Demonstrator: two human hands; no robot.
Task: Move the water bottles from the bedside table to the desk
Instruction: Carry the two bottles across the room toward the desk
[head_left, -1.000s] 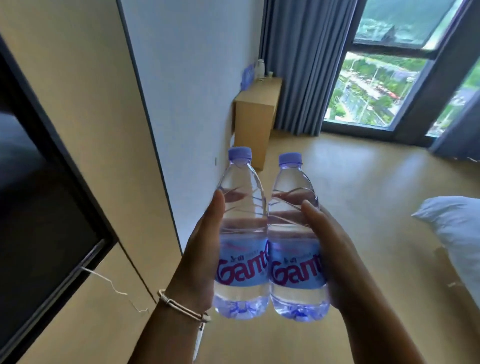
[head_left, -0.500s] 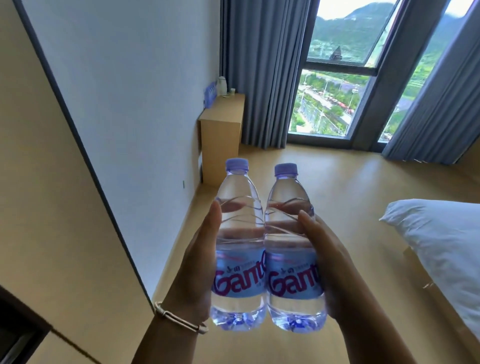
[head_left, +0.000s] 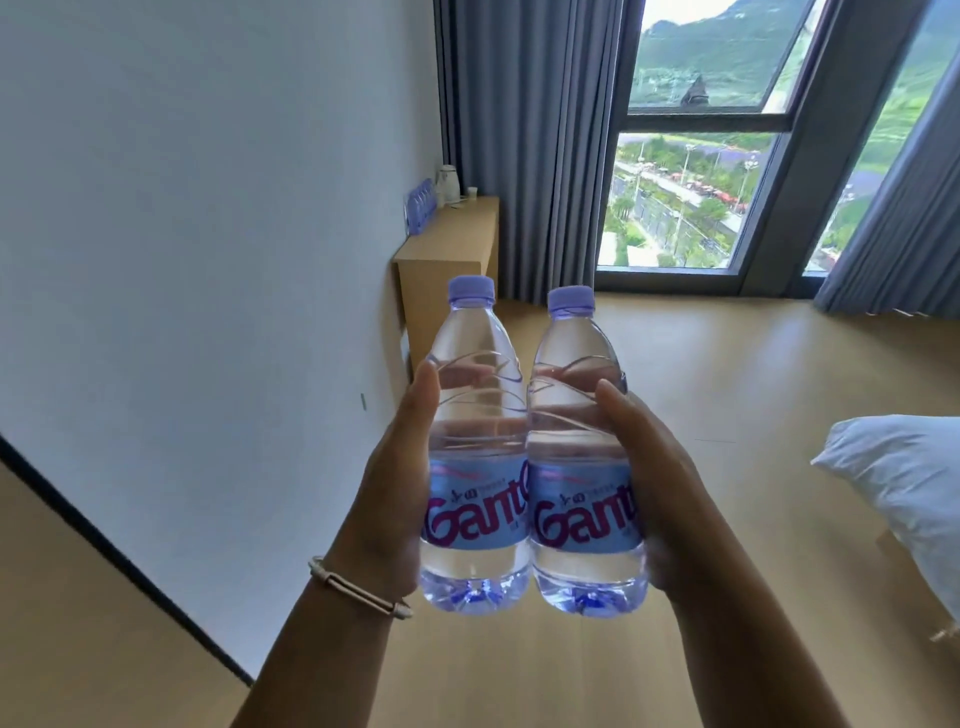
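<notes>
Two clear water bottles with purple caps and blue labels stand upright side by side in front of me, touching each other. My left hand (head_left: 392, 483) grips the left bottle (head_left: 475, 415) with the thumb along its side. The right bottle (head_left: 579, 421) is held the same way by my right hand (head_left: 649, 483). Ahead against the left wall stands the wooden desk (head_left: 457, 244), well beyond the bottles.
On the desk are a row of blue-labelled bottles (head_left: 420, 203), a white kettle (head_left: 447, 182) and a small cup (head_left: 471, 192). Grey curtains (head_left: 530, 145) and a large window (head_left: 696, 197) fill the far wall. A white pillow (head_left: 904, 478) lies at the right. Wooden floor stretches ahead.
The view has swung right and up: the dark panel at the left is gone and the desk and window sit more centrally. Both hands still hold the bottles the same way.
</notes>
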